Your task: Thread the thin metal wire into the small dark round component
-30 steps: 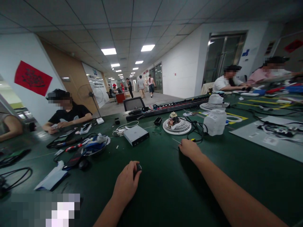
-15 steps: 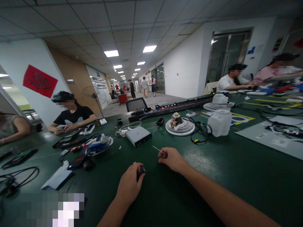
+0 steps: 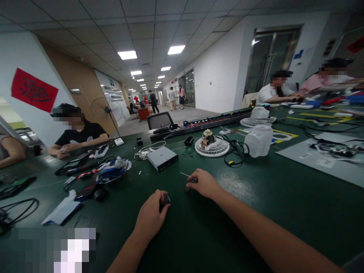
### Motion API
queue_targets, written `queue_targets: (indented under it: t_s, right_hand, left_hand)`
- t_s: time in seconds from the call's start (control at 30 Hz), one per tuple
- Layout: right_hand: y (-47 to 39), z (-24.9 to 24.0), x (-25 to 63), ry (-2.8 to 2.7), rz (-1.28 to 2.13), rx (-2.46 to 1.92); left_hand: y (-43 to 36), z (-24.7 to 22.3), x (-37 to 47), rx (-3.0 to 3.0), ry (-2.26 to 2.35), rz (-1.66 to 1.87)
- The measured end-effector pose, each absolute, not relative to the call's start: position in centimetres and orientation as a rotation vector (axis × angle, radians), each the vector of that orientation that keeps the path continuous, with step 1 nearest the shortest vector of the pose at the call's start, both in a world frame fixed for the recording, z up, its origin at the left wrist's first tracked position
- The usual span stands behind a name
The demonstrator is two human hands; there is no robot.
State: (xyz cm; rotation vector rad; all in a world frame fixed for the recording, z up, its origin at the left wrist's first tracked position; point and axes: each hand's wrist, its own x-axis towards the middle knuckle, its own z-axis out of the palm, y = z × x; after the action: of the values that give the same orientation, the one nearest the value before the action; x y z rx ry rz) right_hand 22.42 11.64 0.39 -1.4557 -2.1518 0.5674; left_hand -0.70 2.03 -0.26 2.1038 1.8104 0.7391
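The left hand's (image 3: 150, 214) fingers curl around a small dark object (image 3: 165, 201); the right hand's (image 3: 206, 184) fingertips pinch a thin metal rod (image 3: 187, 175), pointing toward ten o'clock. A small round piece (image 3: 187, 188) sits just beneath them, too small to identify. All this is over a green table (image 3: 210, 239). From the hands, a silver box (image 3: 162, 156) lies at twelve, a white fan grille (image 3: 218, 150) at one, and a white housing (image 3: 259, 142) at two. Beyond, a black chair (image 3: 159, 120) stands at twelve, a person in black (image 3: 82, 132) sits at ten, and a red poster (image 3: 34, 91) hangs behind.
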Motion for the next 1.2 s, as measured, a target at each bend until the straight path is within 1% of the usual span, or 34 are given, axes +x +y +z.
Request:
queue_targets:
  t_s: [0.13, 0.33, 0.47, 0.67, 0.8, 0.97, 1.03, 1.1, 1.2]
  right_hand:
    - [11.4, 0.5, 22.2, -2.273, 0.709, -1.498]
    - [10.6, 0.8, 21.6, -2.298, 0.682, -1.482]
    - [9.9, 0.7, 21.0, -2.289, 0.741, -1.354]
    - [8.3, 1.0, 19.0, -2.048, 1.116, -1.086]
    - [7.8, 0.4, 18.2, -1.966, 1.115, -1.040]
    - [8.5, -0.8, 18.0, -1.718, 1.492, -0.948]
    - [8.7, -0.9, 18.1, -1.714, 1.548, -0.961]
    - [8.6, -0.7, 18.2, -1.825, 1.453, -1.009]
    - [8.2, -0.1, 18.4, -2.008, 1.136, -1.034]
  left_hand:
    - [2.1, -0.4, -0.8, 2.087, 1.805, 0.742]
    - [2.0, -0.3, -0.6, 2.057, 1.758, 0.762]
    - [2.0, -0.1, -0.4, 2.030, 1.737, 0.768]
    - [1.8, 0.0, 0.2, 2.036, 1.647, 0.866]
    - [1.5, -0.1, 0.2, 2.042, 1.513, 1.017]
    - [1.5, -0.3, 0.0, 2.048, 1.424, 1.102]
    - [1.6, -0.3, 0.0, 2.070, 1.420, 1.100]
    - [1.6, -0.4, 0.0, 2.095, 1.430, 1.081]
    - [1.6, -0.5, 0.0, 2.110, 1.474, 1.056]
